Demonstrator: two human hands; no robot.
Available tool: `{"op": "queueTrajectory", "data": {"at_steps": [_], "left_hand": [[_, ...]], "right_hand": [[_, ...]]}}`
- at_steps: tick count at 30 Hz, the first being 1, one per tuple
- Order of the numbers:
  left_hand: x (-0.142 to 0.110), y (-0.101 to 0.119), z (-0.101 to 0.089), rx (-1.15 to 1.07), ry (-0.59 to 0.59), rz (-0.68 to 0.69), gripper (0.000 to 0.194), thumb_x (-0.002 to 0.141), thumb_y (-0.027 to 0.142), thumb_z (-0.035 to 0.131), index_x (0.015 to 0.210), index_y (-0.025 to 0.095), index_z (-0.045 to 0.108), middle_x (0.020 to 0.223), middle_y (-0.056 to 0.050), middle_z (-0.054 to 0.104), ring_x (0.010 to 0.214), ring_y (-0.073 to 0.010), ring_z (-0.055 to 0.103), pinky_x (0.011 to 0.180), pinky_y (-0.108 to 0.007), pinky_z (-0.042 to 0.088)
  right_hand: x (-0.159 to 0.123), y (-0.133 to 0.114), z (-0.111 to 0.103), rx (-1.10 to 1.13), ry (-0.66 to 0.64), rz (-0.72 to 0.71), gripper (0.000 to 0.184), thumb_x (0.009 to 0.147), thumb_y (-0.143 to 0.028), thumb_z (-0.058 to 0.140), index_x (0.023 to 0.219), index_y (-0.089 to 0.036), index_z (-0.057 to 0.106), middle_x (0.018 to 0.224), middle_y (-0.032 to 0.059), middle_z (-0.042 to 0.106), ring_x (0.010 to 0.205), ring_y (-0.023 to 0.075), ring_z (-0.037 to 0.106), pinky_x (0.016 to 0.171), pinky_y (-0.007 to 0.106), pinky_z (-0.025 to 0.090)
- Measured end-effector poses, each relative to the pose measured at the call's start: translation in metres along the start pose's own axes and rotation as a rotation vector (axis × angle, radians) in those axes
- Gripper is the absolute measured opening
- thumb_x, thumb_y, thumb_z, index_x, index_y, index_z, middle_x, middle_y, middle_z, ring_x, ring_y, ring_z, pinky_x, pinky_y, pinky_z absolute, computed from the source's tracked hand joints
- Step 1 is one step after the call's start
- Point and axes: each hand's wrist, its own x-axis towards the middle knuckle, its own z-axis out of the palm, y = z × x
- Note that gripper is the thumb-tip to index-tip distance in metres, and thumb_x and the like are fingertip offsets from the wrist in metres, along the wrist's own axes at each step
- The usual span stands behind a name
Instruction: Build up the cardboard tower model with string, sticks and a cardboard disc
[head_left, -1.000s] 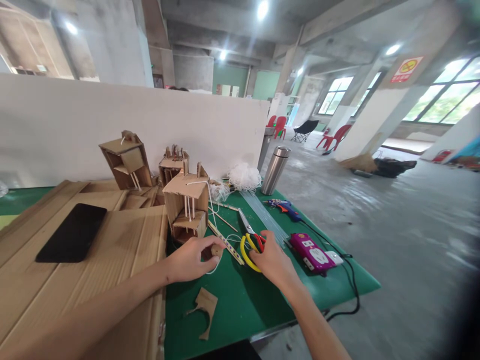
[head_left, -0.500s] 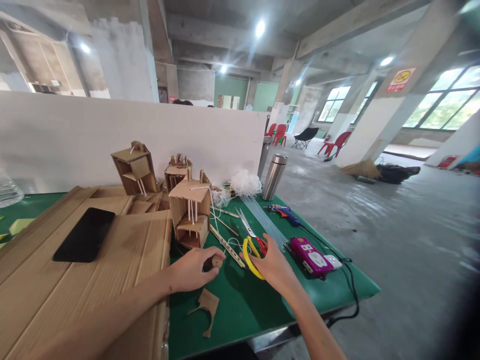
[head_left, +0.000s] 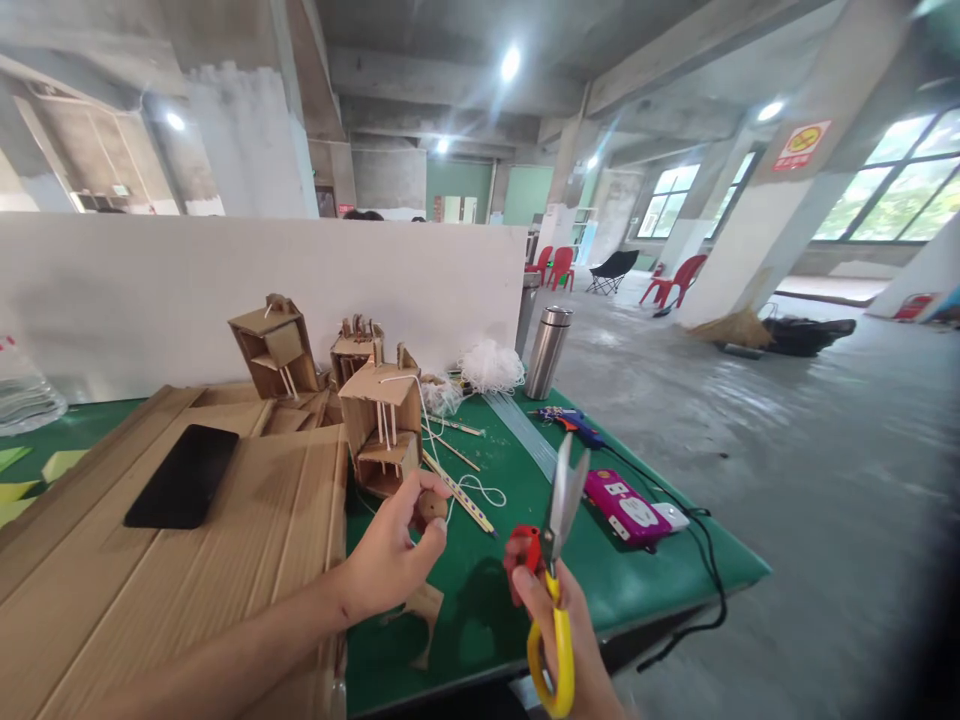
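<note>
My left hand (head_left: 397,555) pinches a small round cardboard disc (head_left: 431,507) with a tiny hole in its middle. My right hand (head_left: 559,610) is closed around scissors (head_left: 556,575) with one red and one yellow handle, the blades pointing up and slightly apart. Below my left hand lies a curved cardboard offcut (head_left: 426,615) on the green table. Just beyond the disc stands a cardboard box model (head_left: 381,425) with white sticks inside and a white string hanging from its top. A wooden ruler-like strip (head_left: 465,495) lies between my hands.
A black phone (head_left: 184,475) rests on cardboard sheets (head_left: 277,500) at left. Toward the right are a glue gun (head_left: 574,425), clear glue sticks (head_left: 525,435), a purple power strip (head_left: 626,508) and a steel flask (head_left: 549,352). A white partition (head_left: 405,270) stands behind.
My right hand has lifted the scissors off the table and turned them upright, nearer to me. My left hand has raised the cardboard disc slightly, its face now more toward me.
</note>
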Motion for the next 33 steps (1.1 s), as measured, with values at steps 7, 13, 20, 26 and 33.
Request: {"op": "queueTrajectory", "data": {"at_steps": [7,13,20,26,33], "left_hand": [[0.005,0.017,0.004,-0.028,0.003,0.060,0.014,0.087,0.017,0.045,0.100,0.023,0.046,0.070,0.006,0.039,0.060,-0.0119,0.044,0.056,-0.024,0.039],[0.011,0.026,0.012,-0.035,-0.028,0.104,0.014,0.083,0.013,0.047,0.094,0.022,0.046,0.076,0.004,0.042,0.062,-0.0114,0.042,0.058,-0.024,0.040],[0.013,0.036,0.020,-0.027,-0.022,0.113,0.013,0.084,0.015,0.048,0.095,0.021,0.048,0.074,0.003,0.044,0.064,-0.0122,0.040,0.060,-0.025,0.038],[0.014,0.048,0.019,-0.036,0.017,0.162,0.012,0.082,0.013,0.049,0.091,0.021,0.046,0.074,0.004,0.043,0.064,-0.0124,0.040,0.060,-0.025,0.037],[0.014,0.053,0.013,-0.063,0.034,0.226,0.014,0.086,0.011,0.048,0.095,0.021,0.046,0.078,0.003,0.047,0.063,-0.0113,0.041,0.059,-0.025,0.037]], "right_hand": [[0.002,-0.003,0.007,0.035,-0.076,0.000,0.052,0.077,-0.072,0.057,0.074,-0.020,0.056,0.067,0.0002,0.050,0.051,0.0127,0.040,0.047,0.026,0.034],[0.005,0.012,0.006,0.016,-0.162,-0.038,0.047,0.078,-0.069,0.058,0.073,-0.023,0.049,0.066,-0.0014,0.048,0.050,0.0122,0.037,0.045,0.025,0.035],[-0.002,-0.003,0.013,0.002,-0.183,0.035,0.046,0.080,-0.066,0.061,0.077,-0.022,0.046,0.067,-0.0045,0.039,0.056,0.0119,0.032,0.048,0.023,0.031],[-0.005,-0.027,0.021,0.051,-0.185,0.070,0.051,0.077,-0.069,0.064,0.077,-0.022,0.044,0.066,-0.0074,0.026,0.059,0.0113,0.020,0.049,0.024,0.019],[-0.005,-0.024,0.022,0.022,-0.229,0.090,0.051,0.076,-0.068,0.066,0.087,-0.020,0.049,0.070,-0.0070,0.028,0.060,0.0115,0.018,0.052,0.025,0.019]]}}
